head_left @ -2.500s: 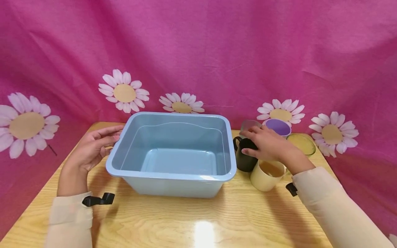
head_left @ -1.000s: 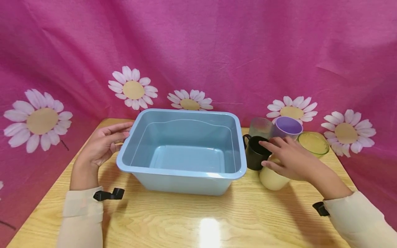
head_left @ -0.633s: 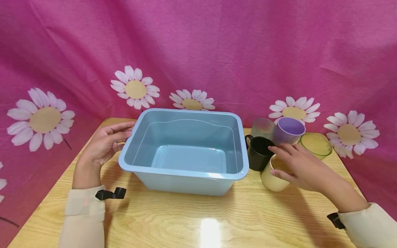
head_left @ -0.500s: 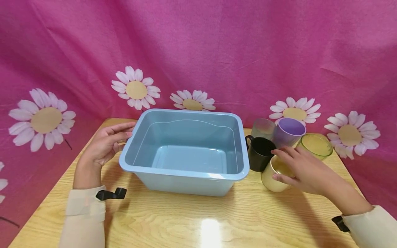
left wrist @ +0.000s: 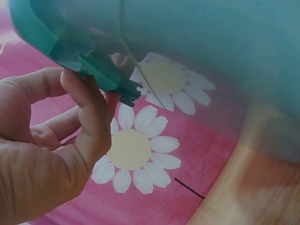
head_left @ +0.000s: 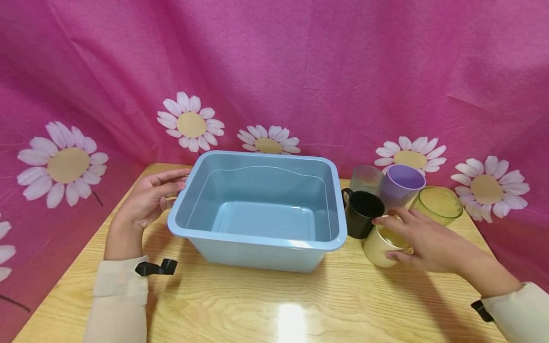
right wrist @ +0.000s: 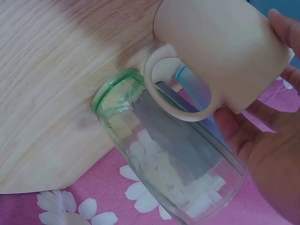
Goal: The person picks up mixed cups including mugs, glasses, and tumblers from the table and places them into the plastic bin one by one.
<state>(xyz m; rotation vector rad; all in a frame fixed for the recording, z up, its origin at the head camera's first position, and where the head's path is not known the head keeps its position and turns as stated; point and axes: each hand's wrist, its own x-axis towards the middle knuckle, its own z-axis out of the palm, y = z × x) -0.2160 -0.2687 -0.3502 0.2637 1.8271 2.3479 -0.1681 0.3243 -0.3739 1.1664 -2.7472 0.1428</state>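
Observation:
A light blue basin (head_left: 257, 255) stands on the table, and my left hand (head_left: 146, 202) holds its left rim. In the left wrist view the fingers of that hand (left wrist: 47, 164) bend against the edge of the basin (left wrist: 211, 42). My right hand (head_left: 437, 245) grips a cream mug (head_left: 377, 247) near its top, thumb on the near side. The right wrist view shows the thumb and fingers of the hand (right wrist: 276, 154) on opposite sides of the mug (right wrist: 220, 51), its handle pointing away from the palm. A black mug (head_left: 359, 220) stands just left of the cream one.
Behind the mugs are a clear glass (head_left: 364, 178) and a purple cup (head_left: 396, 193). A yellow-green glass (head_left: 437, 205) stands right of them, near the table's right edge. A pink flowered cloth (head_left: 274, 71) hangs behind the wooden table (head_left: 223, 305).
My right hand has moved from above the black mug, down and right to the cream mug, and its fingers have come round the rim. The left hand has stayed at the basin.

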